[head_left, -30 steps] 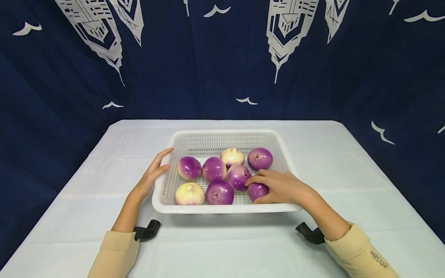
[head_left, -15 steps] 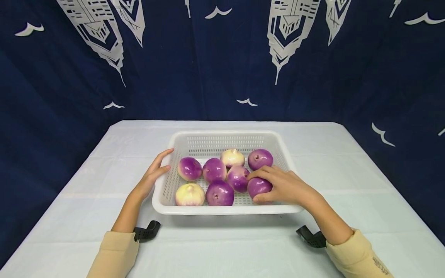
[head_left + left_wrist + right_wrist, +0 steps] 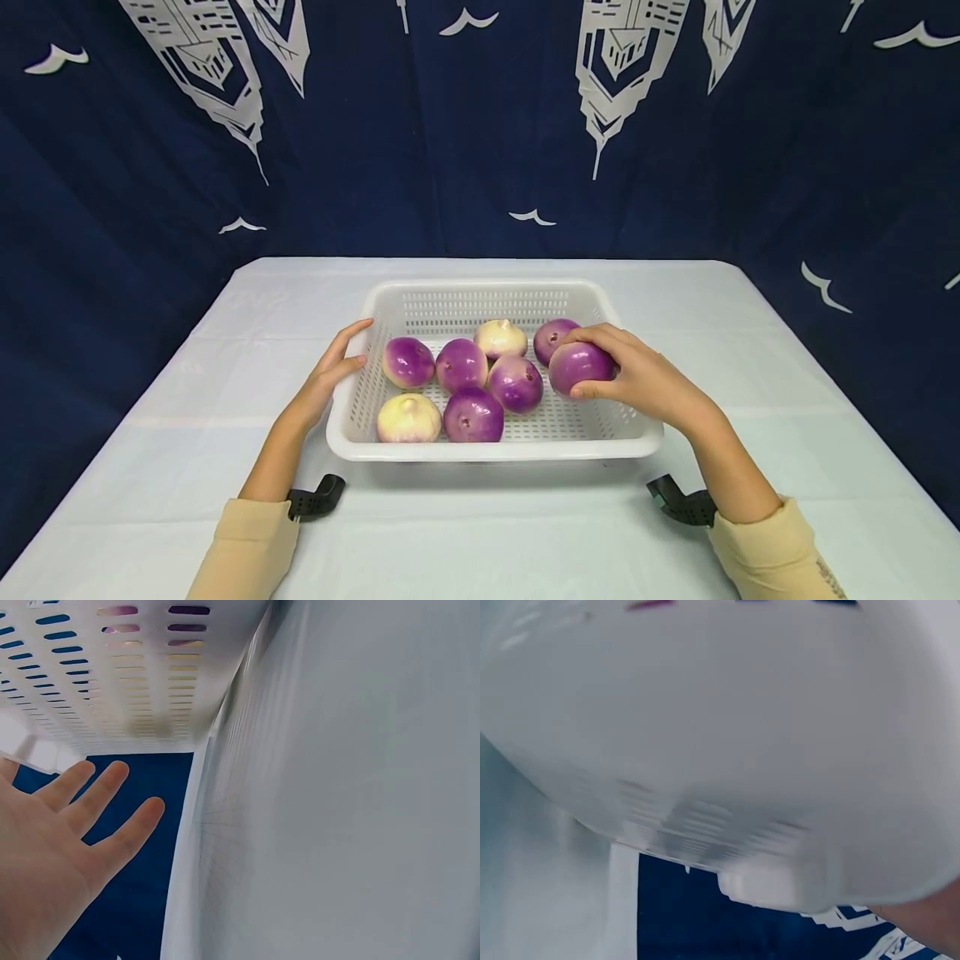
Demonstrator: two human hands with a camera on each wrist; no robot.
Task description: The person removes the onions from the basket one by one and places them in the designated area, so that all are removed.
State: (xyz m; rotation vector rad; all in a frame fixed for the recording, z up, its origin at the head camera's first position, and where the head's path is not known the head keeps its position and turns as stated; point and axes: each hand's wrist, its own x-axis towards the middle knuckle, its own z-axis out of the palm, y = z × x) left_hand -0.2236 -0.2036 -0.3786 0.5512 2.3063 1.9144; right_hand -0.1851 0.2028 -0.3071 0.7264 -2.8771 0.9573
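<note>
A white plastic basket (image 3: 491, 451) with slotted walls holds several glossy onions, mostly purple, such as the purple onion (image 3: 473, 415); pale ones include the onion (image 3: 409, 418) at front left. My right hand (image 3: 645, 379) grips another purple onion (image 3: 581, 369), raised over the basket's right part and overlapping the purple onion (image 3: 553, 336) behind it. My left hand (image 3: 324, 385) rests against the basket's left rim. Its fingers (image 3: 133, 832) are straight and spread beside the outer wall in the left wrist view. In the right wrist view the basket wall (image 3: 705, 712) hides most of the right hand.
The basket stands on a table with a white cloth (image 3: 480, 525). A dark blue curtain (image 3: 450, 125) with white prints hangs behind the table. A black wrist camera sits on the left wrist (image 3: 318, 497) and another on the right wrist (image 3: 681, 501).
My right hand has lifted a purple onion from the basket's front right corner and moved it up, back and slightly right. The left hand and the basket have stayed put.
</note>
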